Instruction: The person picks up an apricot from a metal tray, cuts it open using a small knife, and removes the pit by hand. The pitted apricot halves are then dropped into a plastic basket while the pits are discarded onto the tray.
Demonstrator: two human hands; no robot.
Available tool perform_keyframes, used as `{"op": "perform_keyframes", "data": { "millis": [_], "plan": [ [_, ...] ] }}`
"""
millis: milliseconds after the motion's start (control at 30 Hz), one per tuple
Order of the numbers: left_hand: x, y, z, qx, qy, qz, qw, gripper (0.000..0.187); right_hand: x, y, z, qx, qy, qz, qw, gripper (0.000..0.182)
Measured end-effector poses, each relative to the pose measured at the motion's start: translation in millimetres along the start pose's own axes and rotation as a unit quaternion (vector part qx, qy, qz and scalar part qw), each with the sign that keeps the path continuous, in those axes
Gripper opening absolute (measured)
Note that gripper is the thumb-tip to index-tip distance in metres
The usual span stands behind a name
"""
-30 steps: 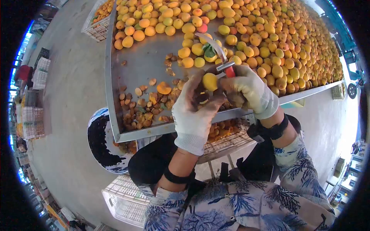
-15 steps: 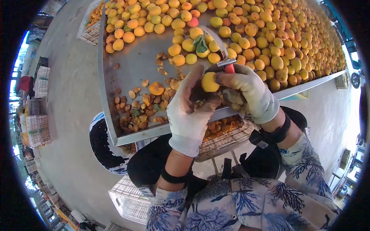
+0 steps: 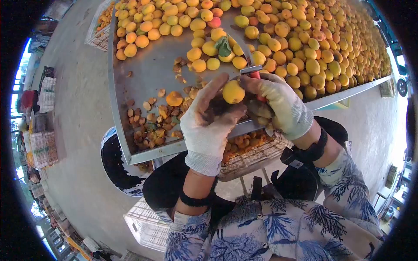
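A yellow apricot [image 3: 233, 92] sits between the thumb and fingers of my left hand [image 3: 204, 122], which wears a white glove stained dark at the fingers. My right hand [image 3: 282, 103], gloved the same way, is closed around the red handle of a curved knife [image 3: 256, 75]. The blade points up and away, over the fruit on the metal table [image 3: 156, 69]. My right fingertips are right at the apricot's side. Below and left of the hands lie loose apricot pits [image 3: 150, 130] and an orange piece of apricot [image 3: 174, 98].
Whole apricots [image 3: 313, 52] cover the back and right of the rimmed table. Under its front edge a crate [image 3: 248, 163] holds orange fruit pieces. A dark-smeared bucket [image 3: 114, 163] stands at the left corner, with a white crate [image 3: 146, 226] near my legs.
Both hands have shifted slightly left with the apricot and the knife. More of the apricot's face shows between the fingers.
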State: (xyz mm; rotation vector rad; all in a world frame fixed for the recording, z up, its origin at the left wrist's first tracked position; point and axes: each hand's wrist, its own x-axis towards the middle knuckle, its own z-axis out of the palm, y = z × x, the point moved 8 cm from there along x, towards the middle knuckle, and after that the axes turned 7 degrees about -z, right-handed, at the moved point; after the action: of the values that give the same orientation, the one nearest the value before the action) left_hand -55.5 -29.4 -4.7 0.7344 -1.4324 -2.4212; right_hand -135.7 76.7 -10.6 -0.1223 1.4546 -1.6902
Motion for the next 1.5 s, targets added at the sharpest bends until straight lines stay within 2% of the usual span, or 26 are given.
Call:
{"op": "perform_keyframes", "data": {
  "millis": [167,233,267,333,367,400,433,467,500,567,633,700,733,800,867,967,1033,1067,1133,1367,1467,1500],
  "plan": [
    [-2.4,-0.8,0.1,-0.029,0.016,-0.015,0.999,0.056,2.3,6.7,-1.6,-0.016,0.022,0.018,0.999,0.026],
    [-2.6,0.4,-4.9,0.073,0.045,0.019,0.996,0.052,4.4,4.6,1.1,-0.013,0.028,0.009,0.999,0.028],
    [-1.3,-2.1,-8.0,0.073,0.045,0.019,0.996,0.052,5.4,2.6,2.0,-0.010,0.036,0.000,0.999,0.030],
    [-3.3,13.4,-7.0,0.201,0.052,0.131,0.969,0.048,5.4,-0.5,4.8,-0.032,0.032,-0.015,0.999,0.031],
    [-5.1,15.2,-6.3,0.201,0.052,0.131,0.969,0.048,5.1,-3.7,5.9,-0.054,0.028,-0.030,0.998,0.032],
    [-6.2,15.6,-5.0,0.145,0.046,0.088,0.985,0.048,4.2,-7.0,4.7,-0.054,0.028,-0.030,0.998,0.032],
    [-6.4,12.5,-4.8,0.087,0.039,0.044,0.994,0.047,2.8,-18.7,5.2,-0.129,0.005,-0.071,0.989,0.037],
    [-5.6,12.5,-6.0,0.088,0.039,0.044,0.994,0.047,0.6,-27.7,6.2,-0.202,-0.020,-0.112,0.973,0.043],
    [-3.8,10.7,-10.7,0.047,0.043,0.036,0.997,0.048,-0.6,-24.9,0.9,-0.202,-0.020,-0.113,0.973,0.043],
    [-2.6,12.2,-18.7,0.007,0.051,0.033,0.998,0.048,-7.7,-40.1,-6.8,-0.246,-0.016,-0.266,0.932,0.045],
    [-4.3,20.1,-22.4,0.045,0.055,0.069,0.995,0.048,-22.1,-49.0,-3.4,-0.292,-0.027,-0.246,0.924,0.044],
    [-5.0,18.1,-24.6,0.033,0.053,0.062,0.996,0.047,-21.0,-43.2,-8.5,-0.391,-0.068,-0.222,0.891,0.038],
    [-5.0,16.4,-24.6,0.021,0.049,0.053,0.997,0.046,-20.7,-38.6,-13.4,-0.390,-0.068,-0.223,0.891,0.038],
    [-5.9,17.9,-21.9,0.029,0.038,0.039,0.998,0.045,-29.6,-46.2,-5.7,-0.478,-0.076,-0.325,0.812,0.036],
    [-6.8,16.9,-18.4,0.037,0.026,0.025,0.999,0.044,-29.8,-42.7,-8.5,-0.476,-0.078,-0.296,0.825,0.035],
    [-6.8,15.1,-15.4,0.064,0.025,0.017,0.997,0.042,-34.2,-46.0,-8.7,-0.488,-0.084,-0.353,0.794,0.034],
    [-6.0,13.1,-13.1,0.048,0.007,0.019,0.999,0.043,-30.1,-39.1,-13.2,-0.472,-0.104,-0.294,0.825,0.034],
    [-6.5,14.5,-12.1,0.049,0.006,0.021,0.999,0.043,-29.1,-37.9,-15.7,-0.472,-0.103,-0.296,0.824,0.034],
    [-6.9,13.5,-9.8,0.066,0.005,0.008,0.998,0.043,-29.3,-37.2,-18.3,-0.495,-0.096,-0.334,0.797,0.030],
    [-4.4,10.3,-6.2,0.109,-0.022,0.030,0.993,0.040,-30.8,-34.1,-20.1,-0.516,-0.111,-0.310,0.791,0.027],
    [-5.9,10.1,-3.7,0.150,-0.033,0.004,0.988,0.039,-35.8,-35.3,-17.5,-0.518,-0.112,-0.344,0.775,0.028],
    [-6.6,8.5,-5.0,0.134,-0.034,-0.006,0.990,0.039,-34.2,-30.3,-18.7,-0.518,-0.127,-0.297,0.792,0.028]
  ]
}}
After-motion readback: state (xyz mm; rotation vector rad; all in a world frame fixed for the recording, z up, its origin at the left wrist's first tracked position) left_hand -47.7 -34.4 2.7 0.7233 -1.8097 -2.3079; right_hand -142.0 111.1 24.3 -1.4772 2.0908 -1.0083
